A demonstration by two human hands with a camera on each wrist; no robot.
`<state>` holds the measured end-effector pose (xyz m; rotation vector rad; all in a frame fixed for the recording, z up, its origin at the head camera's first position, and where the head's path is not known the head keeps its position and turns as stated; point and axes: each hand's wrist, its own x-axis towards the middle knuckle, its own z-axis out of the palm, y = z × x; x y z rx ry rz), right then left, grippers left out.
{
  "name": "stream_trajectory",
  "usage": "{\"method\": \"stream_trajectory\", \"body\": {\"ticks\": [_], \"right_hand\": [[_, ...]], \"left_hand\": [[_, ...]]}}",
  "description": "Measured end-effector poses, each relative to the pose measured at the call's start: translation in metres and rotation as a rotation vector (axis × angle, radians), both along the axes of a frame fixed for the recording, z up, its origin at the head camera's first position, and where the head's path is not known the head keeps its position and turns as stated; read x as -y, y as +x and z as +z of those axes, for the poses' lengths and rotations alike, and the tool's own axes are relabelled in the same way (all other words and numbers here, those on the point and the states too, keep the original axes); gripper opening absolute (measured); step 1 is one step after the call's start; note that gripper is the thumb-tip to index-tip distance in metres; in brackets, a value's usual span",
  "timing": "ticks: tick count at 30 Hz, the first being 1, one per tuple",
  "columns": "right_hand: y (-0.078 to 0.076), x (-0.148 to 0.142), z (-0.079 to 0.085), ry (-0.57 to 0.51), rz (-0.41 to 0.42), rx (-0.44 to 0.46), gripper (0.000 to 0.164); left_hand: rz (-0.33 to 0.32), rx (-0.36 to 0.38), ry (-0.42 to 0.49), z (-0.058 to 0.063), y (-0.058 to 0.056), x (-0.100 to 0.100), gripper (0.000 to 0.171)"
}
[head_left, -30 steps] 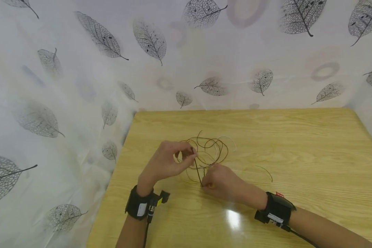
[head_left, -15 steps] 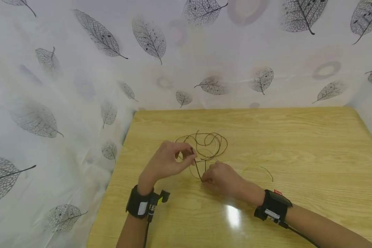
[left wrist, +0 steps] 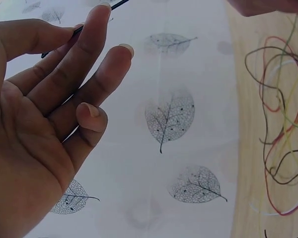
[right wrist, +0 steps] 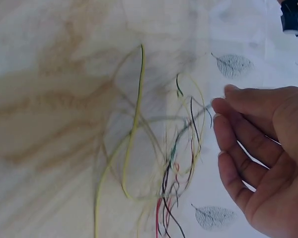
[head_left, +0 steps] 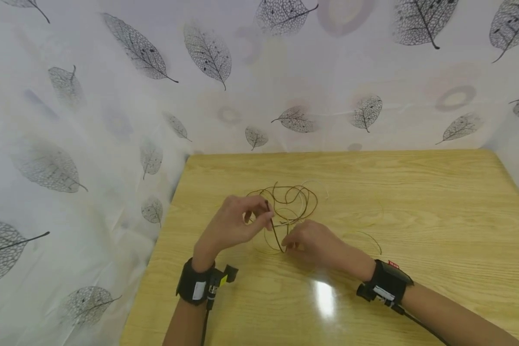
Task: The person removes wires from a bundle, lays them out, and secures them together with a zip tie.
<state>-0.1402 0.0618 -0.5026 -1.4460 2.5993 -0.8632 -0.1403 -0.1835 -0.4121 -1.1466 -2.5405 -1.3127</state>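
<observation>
My left hand [head_left: 233, 223] is raised over the tabletop, pinching one end of a dark wire [head_left: 276, 234] between thumb and fingertips. From there the wire slants down to my right hand [head_left: 317, 245], whose thumb and index fingertip pinch it lower down. In the left wrist view a short dark piece of the wire [left wrist: 120, 4] sticks out past the fingers, while the remaining fingers are spread. The right wrist view has the right hand [right wrist: 268, 153] with its fingertips together at the thin strand. Behind both hands lies a loose tangle of coloured wires [head_left: 316, 202], brown, red, white and yellow-green.
A light wood-grain table [head_left: 415, 202] bears everything. To the right of the tangle lies a single short wire [head_left: 377, 240]. Leaf-print sheeting [head_left: 225, 129] borders the table at the back and both sides. Each wrist wears a black camera strap [head_left: 389, 283] with a cable.
The right hand has shifted slightly up and away from me, and its fingers have loosened a little at the wire. The tangle shifted slightly. The left hand has barely moved.
</observation>
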Motion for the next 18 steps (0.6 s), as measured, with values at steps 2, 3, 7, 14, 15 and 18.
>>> {"method": "stream_trajectory", "body": {"ticks": [2, 3, 7, 14, 15, 18], "right_hand": [[-0.004, -0.002, 0.003, 0.038, -0.044, -0.028, 0.018], [-0.006, -0.003, 0.004, 0.053, -0.063, -0.046, 0.019], [-0.008, 0.001, 0.001, 0.022, -0.030, -0.080, 0.019], [0.002, 0.015, -0.014, -0.084, 0.064, -0.198, 0.011], [0.002, 0.015, -0.014, -0.079, 0.050, -0.192, 0.011], [-0.001, 0.011, -0.012, -0.017, 0.006, -0.169, 0.013]], "left_hand": [[-0.006, -0.004, 0.003, 0.001, 0.000, 0.000, 0.009], [-0.006, -0.004, 0.003, 0.001, 0.000, 0.001, 0.009], [0.005, -0.007, -0.010, 0.006, 0.003, 0.002, 0.009], [0.010, 0.002, -0.035, 0.008, 0.006, 0.001, 0.008], [0.011, 0.004, -0.037, 0.008, 0.006, 0.001, 0.008], [0.016, 0.010, -0.044, 0.006, 0.005, 0.000, 0.008]]}}
